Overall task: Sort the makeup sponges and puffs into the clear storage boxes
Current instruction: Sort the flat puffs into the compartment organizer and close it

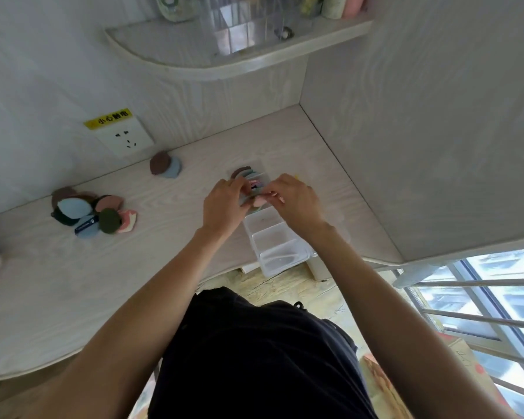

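Pressing puffs upright into the clear storage box (271,237), left hand (224,204) and right hand (297,201) curl fingers around them; best keep the row tight.

Two hands: left (224,204), right (297,198). One clear box (277,241), three bare compartments near; the far part too crammed with puffs to count. Loose puffs: two (165,165) far by the wall, roughly eight in the left pile (93,213), overlapping. One socket (124,139). One shelf (224,60).
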A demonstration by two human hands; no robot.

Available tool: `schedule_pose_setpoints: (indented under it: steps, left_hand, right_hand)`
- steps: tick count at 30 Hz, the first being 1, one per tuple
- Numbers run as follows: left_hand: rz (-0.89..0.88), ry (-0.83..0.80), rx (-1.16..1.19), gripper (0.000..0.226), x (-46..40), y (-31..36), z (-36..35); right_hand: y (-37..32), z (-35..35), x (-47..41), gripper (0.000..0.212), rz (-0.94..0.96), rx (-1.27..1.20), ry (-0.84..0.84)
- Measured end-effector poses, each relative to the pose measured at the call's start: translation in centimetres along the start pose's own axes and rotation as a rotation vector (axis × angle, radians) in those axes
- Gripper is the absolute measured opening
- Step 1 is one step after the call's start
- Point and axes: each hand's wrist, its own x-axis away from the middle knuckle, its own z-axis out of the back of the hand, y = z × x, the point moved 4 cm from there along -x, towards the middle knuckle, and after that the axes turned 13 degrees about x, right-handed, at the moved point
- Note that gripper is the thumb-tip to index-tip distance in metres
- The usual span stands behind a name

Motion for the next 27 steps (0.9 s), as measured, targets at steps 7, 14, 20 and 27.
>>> schedule_pose_setpoints:
  steps: [7, 14, 20, 27]
  left_hand:
    - [0.037, -0.028, 0.055, 0.023, -0.4, -0.7, -0.6]
    - [-0.046, 0.098, 0.194, 0.015, 2.0, -1.9, 2.0]
    - [0.216, 0.192, 0.12, 0.032, 1.3, -9.7, 5.2]
    - [0.395, -0.007, 0.003, 0.051, -3.3, -16.4, 7.2]
  right_hand:
    - [-1.7, -1.5, -2.5, 0.013, 0.178, 0.44, -0.168]
    - [-0.7, -2.3, -3.3, 0.051, 0.101, 0.352, -0.176]
    - [-0.2, -2.8, -2.6, 0.034, -0.016, 0.333, -0.136]
    - [-0.4, -2.5, -1.6, 0.021, -0.178, 0.295, -0.194]
